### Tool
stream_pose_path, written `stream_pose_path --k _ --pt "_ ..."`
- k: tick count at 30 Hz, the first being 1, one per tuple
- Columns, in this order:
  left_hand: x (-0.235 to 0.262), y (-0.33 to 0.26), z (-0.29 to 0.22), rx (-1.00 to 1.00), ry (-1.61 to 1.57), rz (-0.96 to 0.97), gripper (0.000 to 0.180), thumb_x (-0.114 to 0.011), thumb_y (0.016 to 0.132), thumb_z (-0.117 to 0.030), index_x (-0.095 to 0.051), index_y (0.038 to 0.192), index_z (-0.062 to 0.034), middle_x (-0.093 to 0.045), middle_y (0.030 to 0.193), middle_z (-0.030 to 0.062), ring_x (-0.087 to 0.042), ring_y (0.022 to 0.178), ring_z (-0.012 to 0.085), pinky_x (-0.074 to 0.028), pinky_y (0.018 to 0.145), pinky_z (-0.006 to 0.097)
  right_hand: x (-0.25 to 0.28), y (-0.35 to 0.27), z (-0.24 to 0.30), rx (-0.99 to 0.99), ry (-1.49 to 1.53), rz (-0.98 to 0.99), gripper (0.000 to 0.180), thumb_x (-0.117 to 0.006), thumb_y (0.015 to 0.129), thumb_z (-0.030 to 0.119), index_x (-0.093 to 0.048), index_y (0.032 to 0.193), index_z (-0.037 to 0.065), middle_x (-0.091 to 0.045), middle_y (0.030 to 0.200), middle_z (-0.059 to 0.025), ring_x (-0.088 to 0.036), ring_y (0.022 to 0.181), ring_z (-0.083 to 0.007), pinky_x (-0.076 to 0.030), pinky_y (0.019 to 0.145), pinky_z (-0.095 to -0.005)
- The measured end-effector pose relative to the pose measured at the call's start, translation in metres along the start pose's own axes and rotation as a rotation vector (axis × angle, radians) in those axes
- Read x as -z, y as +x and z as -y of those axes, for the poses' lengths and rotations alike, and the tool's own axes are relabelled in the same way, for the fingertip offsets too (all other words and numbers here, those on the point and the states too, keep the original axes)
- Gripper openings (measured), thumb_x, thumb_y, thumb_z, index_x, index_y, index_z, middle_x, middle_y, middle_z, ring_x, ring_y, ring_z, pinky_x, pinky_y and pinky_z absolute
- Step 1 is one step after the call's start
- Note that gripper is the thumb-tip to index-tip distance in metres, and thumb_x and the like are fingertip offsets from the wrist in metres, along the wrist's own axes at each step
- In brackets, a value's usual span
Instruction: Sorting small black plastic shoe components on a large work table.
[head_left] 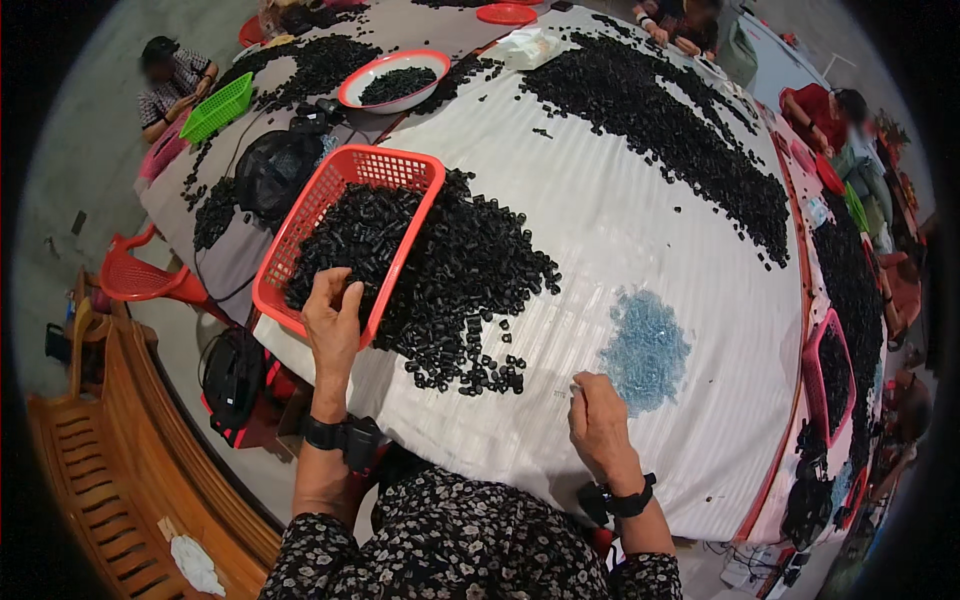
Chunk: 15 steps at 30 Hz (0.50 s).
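A red plastic basket (405, 283) full of small black cylindrical plastic pieces (362, 232) stands at the left, tilted toward me. My left hand (332, 312) is over its near rim, thumb and bent fingers slightly apart, and I see nothing between them. Beside the basket, a heap of loose black pieces (470, 270) spreads over the white tablecloth. My right hand (600, 420) rests low over the cloth with its fingers curled together; whatever they hold is hidden. Just beyond it lies a flat patch of small pale-blue translucent pieces (645, 350).
A larger spread of black pieces (660, 110) covers the far side. A white basin with red rim (395, 82), a black mesh bag (275, 175) and a green basket (217, 108) stand far left. A wooden bench (110, 480) is left below. Other people sit around.
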<state>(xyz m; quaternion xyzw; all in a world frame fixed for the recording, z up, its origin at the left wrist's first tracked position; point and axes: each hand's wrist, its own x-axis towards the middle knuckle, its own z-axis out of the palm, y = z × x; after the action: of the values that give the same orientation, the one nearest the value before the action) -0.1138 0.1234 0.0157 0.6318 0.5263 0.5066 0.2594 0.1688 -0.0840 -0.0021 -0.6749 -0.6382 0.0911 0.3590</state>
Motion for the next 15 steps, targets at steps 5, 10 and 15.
stream_pose_path --k 5,10,15 --pt "-0.002 -0.001 0.007 -0.119 0.078 -0.051 0.024 -0.055 0.08 0.001 -0.06 0.103 0.0013 -0.062 0.089 0.011 -0.06 0.08 0.0186 -0.047 0.072 0.029 -0.001 0.005 0.01 -0.068 0.133 -0.027 0.011 -0.052 0.083 -0.002 -0.051 0.093 0.0 -0.052 0.083 -0.0171 -0.054 0.075 -0.0335 -0.045 0.063 -0.0378" --pt "-0.009 -0.009 -0.029 -0.478 0.465 -0.258 0.025 -0.056 0.076 0.003 -0.056 0.101 0.0024 -0.056 0.098 0.0159 -0.056 0.088 0.0305 -0.044 0.081 0.037 -0.001 0.0 0.01 -0.211 0.233 -0.022 0.005 -0.057 0.083 0.004 -0.053 0.085 0.001 -0.053 0.075 -0.0134 -0.054 0.062 -0.026 -0.044 0.059 -0.0329" --pt "-0.036 -0.048 -0.047 -0.548 0.206 0.095 0.015 -0.06 0.072 0.008 -0.059 0.084 0.0015 -0.059 0.082 0.0126 -0.057 0.079 0.0293 -0.046 0.069 0.035 -0.002 0.003 0.009 -0.234 0.316 -0.025 0.015 -0.063 0.081 0.01 -0.052 0.075 0.003 -0.048 0.06 -0.0046 -0.046 0.052 -0.0122 -0.039 0.049 -0.0257"
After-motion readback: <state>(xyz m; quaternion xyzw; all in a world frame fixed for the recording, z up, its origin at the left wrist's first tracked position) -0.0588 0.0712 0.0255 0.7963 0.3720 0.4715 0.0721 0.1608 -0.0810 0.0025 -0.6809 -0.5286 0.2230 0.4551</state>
